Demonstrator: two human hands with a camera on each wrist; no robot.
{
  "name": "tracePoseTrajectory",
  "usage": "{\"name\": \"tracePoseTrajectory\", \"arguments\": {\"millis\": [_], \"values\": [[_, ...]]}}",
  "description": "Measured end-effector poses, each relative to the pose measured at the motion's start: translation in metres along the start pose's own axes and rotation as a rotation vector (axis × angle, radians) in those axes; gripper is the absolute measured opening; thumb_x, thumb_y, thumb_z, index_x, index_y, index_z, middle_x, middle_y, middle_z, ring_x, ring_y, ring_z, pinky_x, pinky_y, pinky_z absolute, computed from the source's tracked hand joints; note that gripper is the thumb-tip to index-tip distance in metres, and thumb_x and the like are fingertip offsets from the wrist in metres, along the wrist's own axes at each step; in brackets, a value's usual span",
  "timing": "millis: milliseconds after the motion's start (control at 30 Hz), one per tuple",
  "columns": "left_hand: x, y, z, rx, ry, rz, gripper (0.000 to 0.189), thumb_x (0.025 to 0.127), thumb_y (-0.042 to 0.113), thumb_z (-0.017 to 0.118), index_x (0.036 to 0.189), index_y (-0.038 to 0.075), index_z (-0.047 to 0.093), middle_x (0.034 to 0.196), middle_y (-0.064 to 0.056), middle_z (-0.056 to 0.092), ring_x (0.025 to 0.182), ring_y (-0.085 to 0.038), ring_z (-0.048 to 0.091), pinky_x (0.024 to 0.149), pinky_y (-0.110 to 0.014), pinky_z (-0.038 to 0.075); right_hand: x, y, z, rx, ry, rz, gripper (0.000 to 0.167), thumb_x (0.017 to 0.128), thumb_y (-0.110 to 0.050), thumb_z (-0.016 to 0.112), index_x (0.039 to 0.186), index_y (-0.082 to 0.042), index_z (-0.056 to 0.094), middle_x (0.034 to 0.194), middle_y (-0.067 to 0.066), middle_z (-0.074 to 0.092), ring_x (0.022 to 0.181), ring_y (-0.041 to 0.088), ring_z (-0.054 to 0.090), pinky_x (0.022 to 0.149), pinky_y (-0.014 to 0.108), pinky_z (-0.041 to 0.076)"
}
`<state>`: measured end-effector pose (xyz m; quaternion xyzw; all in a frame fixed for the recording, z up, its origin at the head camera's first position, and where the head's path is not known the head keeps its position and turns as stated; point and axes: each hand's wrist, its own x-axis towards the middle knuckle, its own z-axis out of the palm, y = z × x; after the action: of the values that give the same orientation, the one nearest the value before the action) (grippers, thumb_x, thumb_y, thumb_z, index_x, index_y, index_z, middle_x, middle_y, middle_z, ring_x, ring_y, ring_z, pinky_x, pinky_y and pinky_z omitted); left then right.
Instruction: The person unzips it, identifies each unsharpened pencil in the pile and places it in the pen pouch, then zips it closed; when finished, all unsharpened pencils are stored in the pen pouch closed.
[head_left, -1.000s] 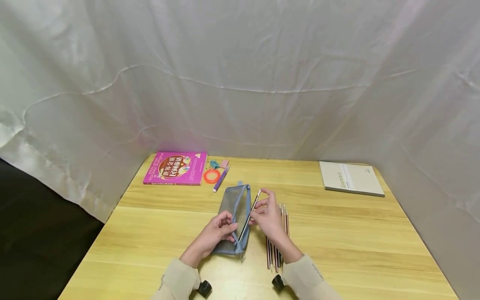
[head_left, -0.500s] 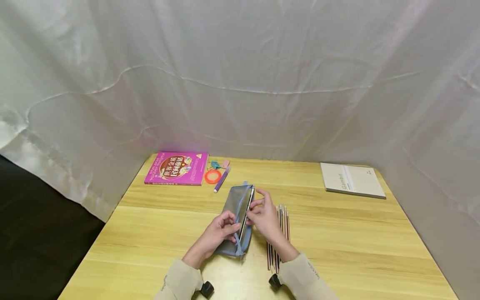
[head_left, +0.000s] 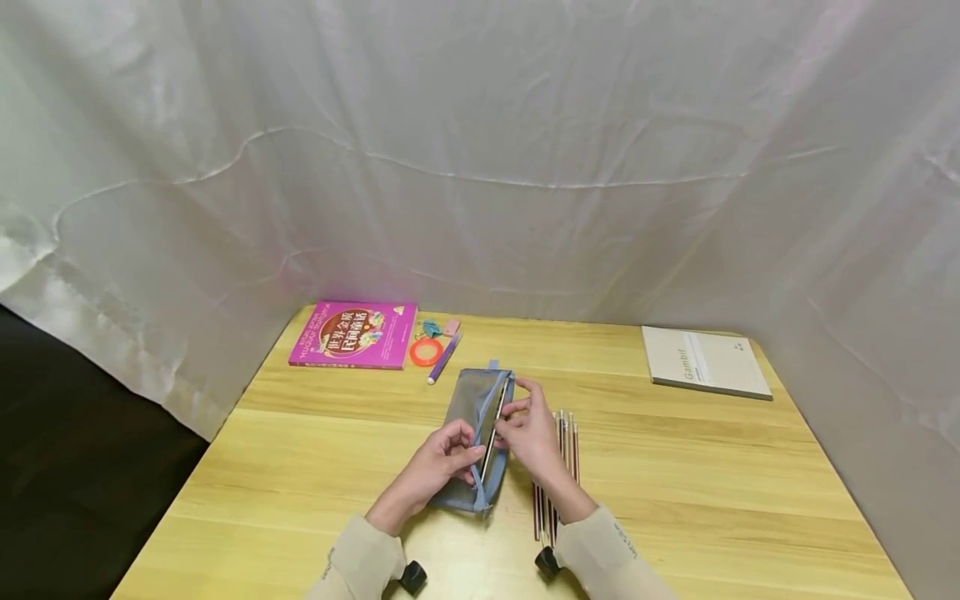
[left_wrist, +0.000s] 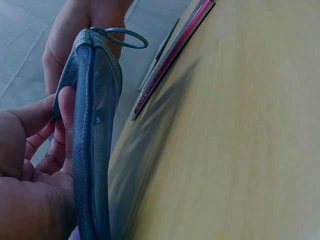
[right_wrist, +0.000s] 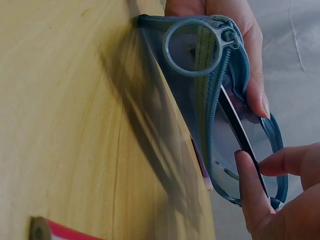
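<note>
Holding a pencil [right_wrist: 237,121] in an unzipped blue mesh pouch [head_left: 464,400]

Right hand [head_left: 534,435] pinches the pencil inside; left hand [head_left: 441,461] grips one side of the pouch's mouth. Other pencils [head_left: 576,450] lie on the table [head_left: 705,467] just right of it.

The mesh pencil pouch [head_left: 461,402] is grey-blue with brighter blue trim, the pencil [right_wrist: 234,119] in its opening black and white along its length. The loose pencils [head_left: 538,512] show dark red and black. The tabletop [head_left: 712,475] has yellow wood grain. The book [head_left: 390,340] is magenta with a dark red oval, the ring [head_left: 426,363] orange, the marker [head_left: 444,358] purple, the notebook [head_left: 727,362] cream, the curtain [head_left: 480,125] silvery grey.
</note>
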<state>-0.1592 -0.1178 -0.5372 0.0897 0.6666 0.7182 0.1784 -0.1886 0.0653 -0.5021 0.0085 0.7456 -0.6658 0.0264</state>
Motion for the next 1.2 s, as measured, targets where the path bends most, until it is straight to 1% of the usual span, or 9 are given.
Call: {"name": "tracePoseTrajectory", "arguments": {"millis": [167,300,433,567,767,900,1033,1200], "values": [[0.0,0.003,0.001,0.006,0.008,0.01,0.025,0.102,0.012,0.065,0.106,-0.006,0.048,0.087,0.003,0.053,0.068,-0.009,0.061,0.062,-0.022,0.058,-0.001,-0.001,0.0,0.001,0.0,0.001,0.08,0.086,0.012,0.071,0.154,-0.005,0.034,0.116,0.026,0.059,0.073,0.019,0.068,0.063,0.038,0.065],[0.0,0.007,0.003,0.031,0.021,0.009,0.023,0.102,0.013,0.067,0.104,-0.004,0.051,0.085,0.003,0.054,0.065,-0.01,0.061,0.061,-0.022,0.058,-0.002,0.0,-0.001,0.012,-0.012,0.011,0.08,0.087,0.009,0.074,0.154,-0.004,0.033,0.117,0.027,0.059,0.075,0.021,0.068,0.064,0.036,0.065],[0.0,0.011,0.004,0.058,0.032,0.018,0.024,0.101,0.014,0.067,0.103,-0.004,0.052,0.085,0.002,0.055,0.064,-0.01,0.06,0.059,-0.023,0.057,-0.001,0.002,-0.003,0.015,-0.022,0.023,0.077,0.088,0.008,0.073,0.154,-0.005,0.035,0.116,0.025,0.058,0.075,0.021,0.069,0.065,0.035,0.065],[0.0,0.013,0.004,0.074,0.047,0.029,0.024,0.101,0.014,0.068,0.104,-0.004,0.052,0.086,0.001,0.055,0.065,-0.01,0.058,0.059,-0.023,0.056,-0.001,0.002,-0.006,0.004,-0.036,0.015,0.076,0.089,0.007,0.072,0.154,-0.006,0.035,0.117,0.026,0.058,0.075,0.021,0.069,0.066,0.034,0.065],[0.0,0.015,0.003,0.084,0.07,0.044,0.026,0.101,0.016,0.068,0.104,-0.004,0.053,0.086,0.001,0.055,0.066,-0.01,0.058,0.059,-0.024,0.056,-0.005,-0.001,-0.017,0.006,-0.039,0.018,0.075,0.089,0.007,0.072,0.154,-0.006,0.036,0.12,0.026,0.057,0.078,0.023,0.071,0.068,0.035,0.066],[-0.001,0.017,0.002,0.074,0.081,0.047,0.026,0.1,0.016,0.069,0.104,-0.004,0.053,0.085,0.001,0.055,0.064,-0.01,0.058,0.06,-0.024,0.056,-0.007,-0.004,-0.032,0.003,-0.014,0.03,0.073,0.089,0.009,0.071,0.153,-0.006,0.039,0.12,0.025,0.058,0.081,0.027,0.07,0.072,0.038,0.066],[-0.001,0.017,0.002,0.069,0.08,0.045,0.027,0.101,0.016,0.069,0.105,-0.005,0.052,0.085,0.0,0.054,0.064,-0.011,0.058,0.06,-0.024,0.057,-0.008,-0.006,-0.057,-0.02,0.026,0.041,0.066,0.091,0.007,0.071,0.15,-0.006,0.043,0.12,0.025,0.059,0.084,0.03,0.071,0.074,0.041,0.066],[-0.002,0.017,0.0,0.071,0.076,0.039,0.028,0.101,0.018,0.069,0.105,-0.004,0.052,0.086,0.0,0.053,0.065,-0.011,0.058,0.06,-0.023,0.056,-0.012,-0.003,-0.092,-0.059,0.061,0.06,0.058,0.094,0.002,0.07,0.146,-0.004,0.048,0.114,0.021,0.062,0.079,0.026,0.072,0.073,0.039,0.066]]}}
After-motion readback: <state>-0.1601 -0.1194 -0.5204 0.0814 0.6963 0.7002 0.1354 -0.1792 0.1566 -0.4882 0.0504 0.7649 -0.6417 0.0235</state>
